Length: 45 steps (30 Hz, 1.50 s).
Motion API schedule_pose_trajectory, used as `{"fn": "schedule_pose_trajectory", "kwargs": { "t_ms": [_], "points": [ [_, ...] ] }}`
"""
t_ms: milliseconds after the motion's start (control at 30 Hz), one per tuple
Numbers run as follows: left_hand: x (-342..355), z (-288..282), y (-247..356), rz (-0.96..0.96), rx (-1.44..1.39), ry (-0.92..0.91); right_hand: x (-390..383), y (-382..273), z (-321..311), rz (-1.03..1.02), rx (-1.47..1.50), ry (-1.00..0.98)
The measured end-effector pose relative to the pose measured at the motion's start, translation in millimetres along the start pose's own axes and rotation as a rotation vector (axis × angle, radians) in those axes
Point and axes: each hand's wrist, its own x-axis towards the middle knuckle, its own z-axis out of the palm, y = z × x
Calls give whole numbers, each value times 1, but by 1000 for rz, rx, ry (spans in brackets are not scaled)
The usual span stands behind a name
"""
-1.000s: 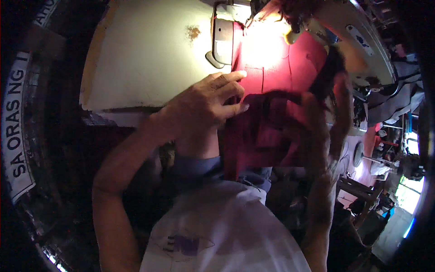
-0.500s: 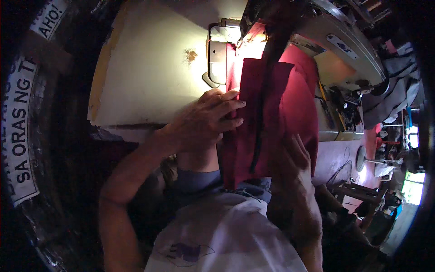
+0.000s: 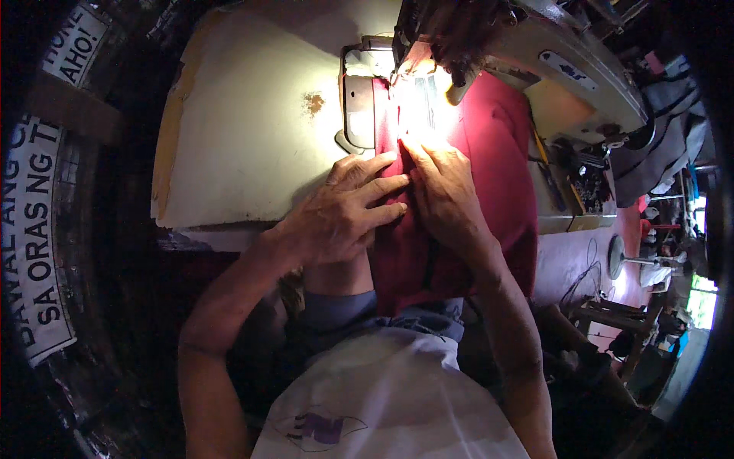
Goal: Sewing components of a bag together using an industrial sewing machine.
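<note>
Dark red cloth lies under the sewing machine's needle area and hangs over the table's near edge onto my lap. My left hand is open, its spread fingertips resting on the cloth's left edge. Close beside it, my right hand has its fingers together, gripping a fold of the cloth just below the needle area. A dark strip runs down the cloth below the right hand. Glare from the lamp washes out the cloth near the needle, and the right thumb is hidden.
The sewing machine's arm reaches across the upper right. Left of the cloth is a pale, worn tabletop with a metal plate let into it. A yellow pencil-like stick and small dark items lie to the right.
My right hand has moved up and left from the cloth's right side to beside my left hand. The raised flap of cloth now lies down. My left hand stays nearly in place.
</note>
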Motion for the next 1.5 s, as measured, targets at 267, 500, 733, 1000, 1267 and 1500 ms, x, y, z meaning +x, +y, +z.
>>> {"fn": "schedule_pose_trajectory", "kwargs": {
  "t_ms": [267, 500, 733, 1000, 1267, 1500],
  "points": [
    [-3, 5, 1, -19, 32, -27, 9, 19, -2, 325, -140, 187],
    [-1, 3, 5, -51, 50, -20, 39, 30, 4, 141, -9, 121],
    [3, 0, 13, -95, 98, -26, 37, 31, 12, 153, -48, 32],
    [3, 0, 12, -95, 89, -67, 44, 34, 21, 59, 97, 72],
    [10, -6, 12, -94, 51, -66, 29, 28, 8, 7, -56, 45],
    [38, 6, 7, -257, -108, 184, 25, 25, 9, 11, -82, 90]
  ]
}}
